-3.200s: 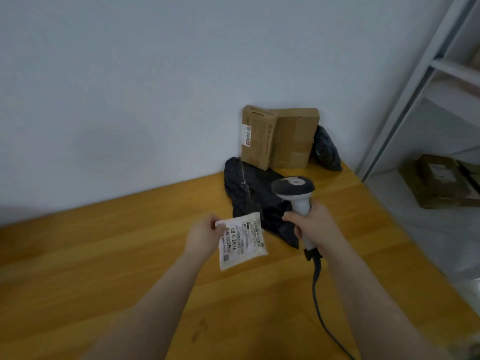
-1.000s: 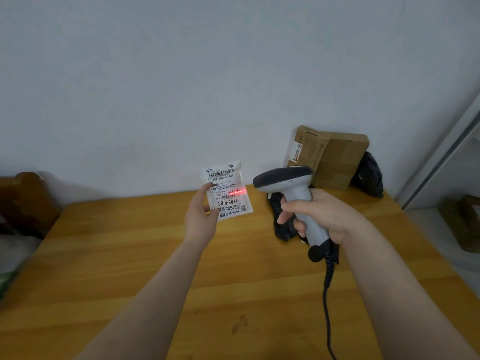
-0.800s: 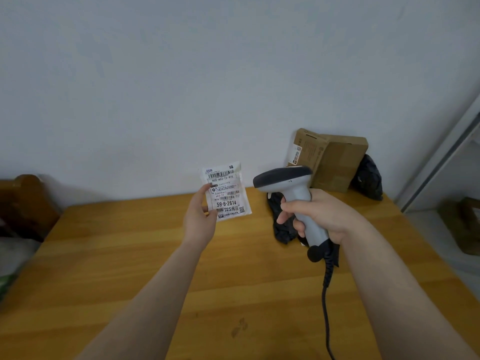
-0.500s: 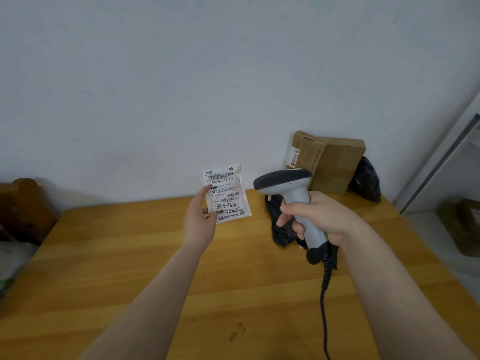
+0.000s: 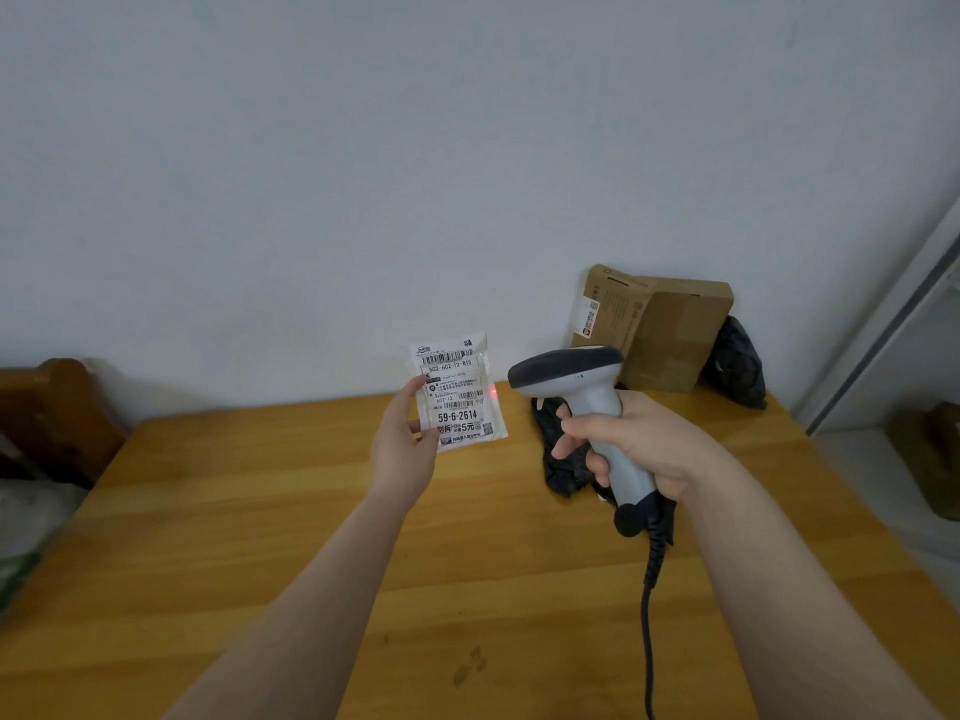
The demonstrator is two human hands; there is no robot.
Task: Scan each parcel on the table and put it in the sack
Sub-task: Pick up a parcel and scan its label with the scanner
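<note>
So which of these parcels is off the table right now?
The small white pouch, held up in the left hand facing the scanner. The two brown boxes stand by the wall and the black bags lie on the table.

A plain whitish wall [image 5: 363, 174] fills the upper half, softly and evenly lit. A yellow-orange wooden tabletop [image 5: 234, 537] with visible grain butts against it. At the left edge stands dark brown wooden furniture [image 5: 52, 407], its top rounded. On the right a grey metal shelf post [image 5: 893, 314] slants upward above pale floor [image 5: 862, 475].
</note>
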